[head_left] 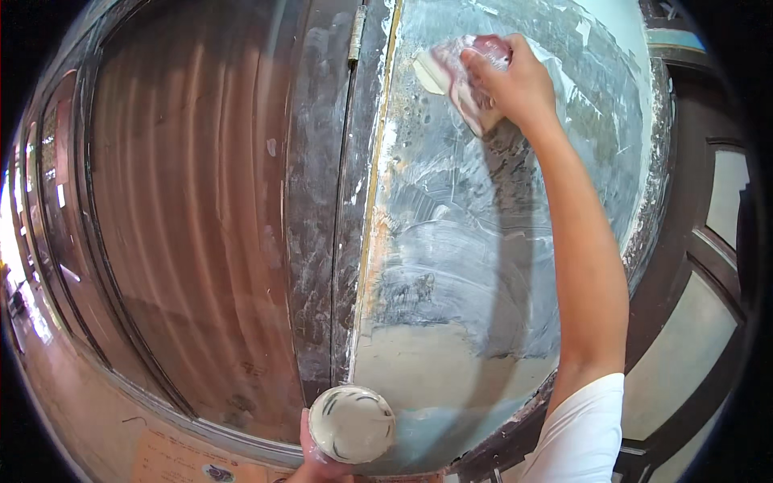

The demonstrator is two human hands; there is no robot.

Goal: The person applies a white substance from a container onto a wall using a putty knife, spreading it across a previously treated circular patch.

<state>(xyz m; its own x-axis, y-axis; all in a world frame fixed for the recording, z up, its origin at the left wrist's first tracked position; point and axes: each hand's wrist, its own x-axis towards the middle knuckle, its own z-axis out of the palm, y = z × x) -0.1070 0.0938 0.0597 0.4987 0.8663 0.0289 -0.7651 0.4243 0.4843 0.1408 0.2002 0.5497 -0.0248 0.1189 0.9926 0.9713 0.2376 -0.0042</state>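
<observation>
Smeared scraper (460, 87) is clamped in the right hand (522, 87), high up at the patchy wall (451, 205), long edge sloping down-right; round tub (319, 427)'s gripped way below by the left hand (316, 466).

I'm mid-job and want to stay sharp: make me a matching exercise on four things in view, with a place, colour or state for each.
Things:
1. Right hand
2. Left hand
3. Round container
4. Sleeve

Places, colours, states:
A. White
B. Supporting something at the bottom of the view
C. Gripping a smeared tool at the upper wall
D. Holding pale paste

Pairs: 1-C, 2-B, 3-D, 4-A
</observation>
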